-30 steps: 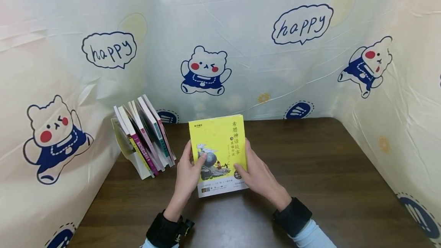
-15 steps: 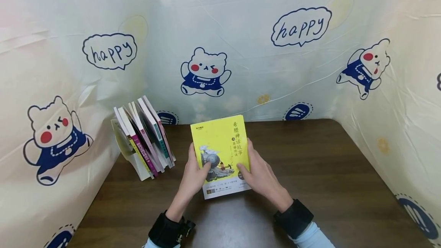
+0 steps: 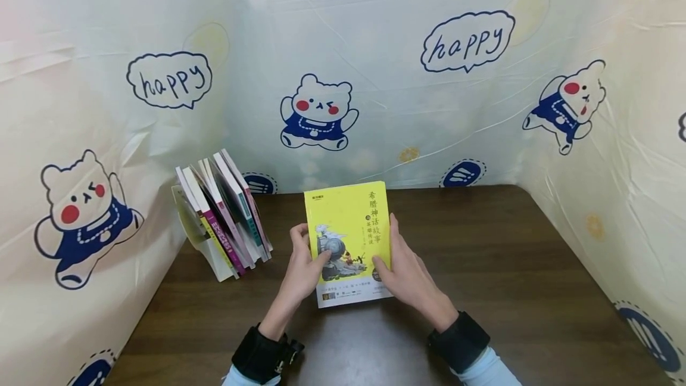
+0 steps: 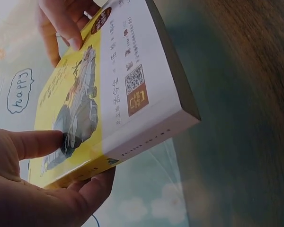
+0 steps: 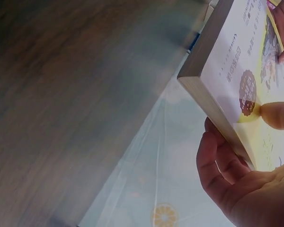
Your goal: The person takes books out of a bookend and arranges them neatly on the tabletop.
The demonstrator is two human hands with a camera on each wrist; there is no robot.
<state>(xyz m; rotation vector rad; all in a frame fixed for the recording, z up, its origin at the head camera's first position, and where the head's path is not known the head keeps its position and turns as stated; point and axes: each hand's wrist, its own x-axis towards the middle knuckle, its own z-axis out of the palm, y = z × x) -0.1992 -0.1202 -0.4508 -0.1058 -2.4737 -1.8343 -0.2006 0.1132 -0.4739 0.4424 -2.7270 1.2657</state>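
Observation:
A yellow book (image 3: 343, 213) with a white band along its bottom is held up above the table, its front cover toward the head camera. My left hand (image 3: 301, 267) grips its left edge, thumb on the cover picture and fingers behind. On the opposite edge my right hand (image 3: 412, 276) holds it the same way, thumb near the round brown badge. In the left wrist view the book's spine (image 4: 146, 142) lies beside my left hand (image 4: 42, 184). The right wrist view shows the page edges (image 5: 217, 109) by the curled fingers of my right hand (image 5: 255, 184).
Several books (image 3: 222, 219) stand in a leaning row at the table's back left. The brown table (image 3: 509, 267) extends to both sides. A pale printed sheet (image 3: 396, 106) with bears hangs behind and along the sides.
Both hands have carried the book slightly to the right. The left fingers have shifted a little at its edge. The row of books has stayed in place.

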